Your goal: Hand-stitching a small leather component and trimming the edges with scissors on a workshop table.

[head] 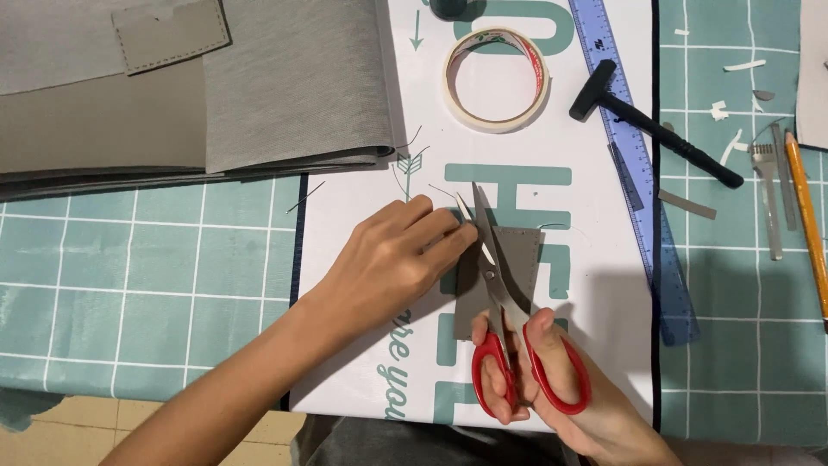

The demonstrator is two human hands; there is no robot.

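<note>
The right hand (552,380) grips a pair of red-handled scissors with steel blades (504,319), with the fingers passed through both handle loops at the lower centre of the view. The blades are parted and point away from the person, towards the top of the table. The blade tips lie just above the upper left corner of a small rectangular piece of grey leather-like material (509,276), and the blades run over the left part of that piece.

The left hand (388,259) rests palm down on the white printed sheet with teal lettering (595,285). Its fingers are curled, and the fingertips (461,233) press on or pinch the upper left edge of the grey piece, right beside the blades. Whether a thread or strip is held there cannot be told.

The grey piece lies flat on the white sheet, in front of the person, between the two hands. The sheet lies on a teal cutting mat with a white grid (129,276).

Beyond the hands, a roll of cream masking tape (498,79) lies flat on the sheet. To its right lies a long blue transparent ruler (634,164), crossed by a black T-shaped hammer (655,129). At the far right are a yellow pencil (806,216) and a grey metal pronged tool (766,198). At the upper left lies a stack of folded grey material (259,86).
</note>
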